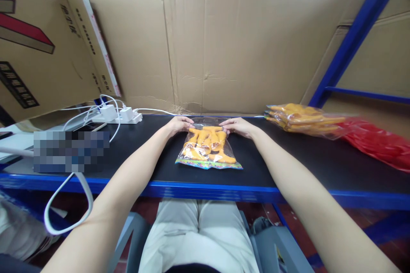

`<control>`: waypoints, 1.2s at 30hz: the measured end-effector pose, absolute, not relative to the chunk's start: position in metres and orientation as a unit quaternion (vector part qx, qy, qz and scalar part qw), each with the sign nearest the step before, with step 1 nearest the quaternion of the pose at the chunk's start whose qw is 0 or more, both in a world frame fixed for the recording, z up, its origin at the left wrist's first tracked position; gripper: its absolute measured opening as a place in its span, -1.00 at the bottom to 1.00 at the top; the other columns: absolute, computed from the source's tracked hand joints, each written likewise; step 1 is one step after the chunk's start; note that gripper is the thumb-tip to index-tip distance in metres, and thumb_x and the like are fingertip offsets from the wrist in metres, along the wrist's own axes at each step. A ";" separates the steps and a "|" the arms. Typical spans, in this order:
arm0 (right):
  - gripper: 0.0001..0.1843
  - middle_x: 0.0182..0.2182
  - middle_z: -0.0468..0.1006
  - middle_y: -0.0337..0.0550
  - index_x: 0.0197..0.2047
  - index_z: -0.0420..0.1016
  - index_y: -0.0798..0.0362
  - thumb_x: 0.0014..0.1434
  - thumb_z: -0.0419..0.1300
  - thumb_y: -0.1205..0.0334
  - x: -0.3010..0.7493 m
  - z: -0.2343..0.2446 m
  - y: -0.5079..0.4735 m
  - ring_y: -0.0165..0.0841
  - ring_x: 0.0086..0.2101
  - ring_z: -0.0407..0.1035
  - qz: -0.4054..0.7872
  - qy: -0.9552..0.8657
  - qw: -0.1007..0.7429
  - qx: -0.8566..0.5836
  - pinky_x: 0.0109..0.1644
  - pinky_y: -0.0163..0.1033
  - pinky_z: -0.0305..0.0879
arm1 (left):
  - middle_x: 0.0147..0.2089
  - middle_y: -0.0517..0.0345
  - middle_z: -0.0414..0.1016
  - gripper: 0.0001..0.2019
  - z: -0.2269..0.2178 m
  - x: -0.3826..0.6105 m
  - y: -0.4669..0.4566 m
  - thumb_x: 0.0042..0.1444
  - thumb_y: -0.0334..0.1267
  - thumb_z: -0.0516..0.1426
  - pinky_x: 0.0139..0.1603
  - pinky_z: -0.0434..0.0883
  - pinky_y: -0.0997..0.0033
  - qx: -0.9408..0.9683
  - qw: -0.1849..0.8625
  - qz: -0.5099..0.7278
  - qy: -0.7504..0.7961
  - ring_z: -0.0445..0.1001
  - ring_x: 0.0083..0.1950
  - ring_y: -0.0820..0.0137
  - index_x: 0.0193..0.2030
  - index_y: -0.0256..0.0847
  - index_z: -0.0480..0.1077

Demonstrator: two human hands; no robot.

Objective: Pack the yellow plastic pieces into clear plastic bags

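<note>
A clear plastic bag [208, 147] filled with orange toy pieces lies flat on the black shelf top [288, 158] in front of me. Both hands rest at the bag's far edge. My left hand [179, 124] pinches the far left corner with its fingers closed on the plastic. My right hand [238, 126] pinches the far right corner the same way. The bag has a coloured strip along its near edge.
A stack of filled bags with orange pieces [301, 119] lies at the right, beside a red plastic bag [378, 140]. A white power strip with cables [118, 115] sits at the left. Cardboard sheets [224, 47] wall the back. Blue shelf posts [349, 42] stand right.
</note>
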State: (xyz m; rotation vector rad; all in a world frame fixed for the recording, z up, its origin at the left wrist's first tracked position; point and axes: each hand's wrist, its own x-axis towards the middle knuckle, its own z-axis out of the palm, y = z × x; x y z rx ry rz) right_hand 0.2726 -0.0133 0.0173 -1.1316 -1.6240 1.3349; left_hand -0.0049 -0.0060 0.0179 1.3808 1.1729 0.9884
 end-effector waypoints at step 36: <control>-0.41 -0.41 0.51 -0.13 -0.21 0.46 0.17 -0.23 0.33 -0.09 0.246 0.033 -0.029 -0.45 -0.47 0.33 0.352 -0.759 0.273 -0.475 -0.45 -0.39 0.22 | -0.26 0.05 0.43 -0.77 0.024 0.017 -0.031 0.04 -0.42 -0.06 -0.36 0.23 0.44 0.839 -0.180 0.203 0.472 0.41 -0.27 0.36 -0.43 -0.24 0.43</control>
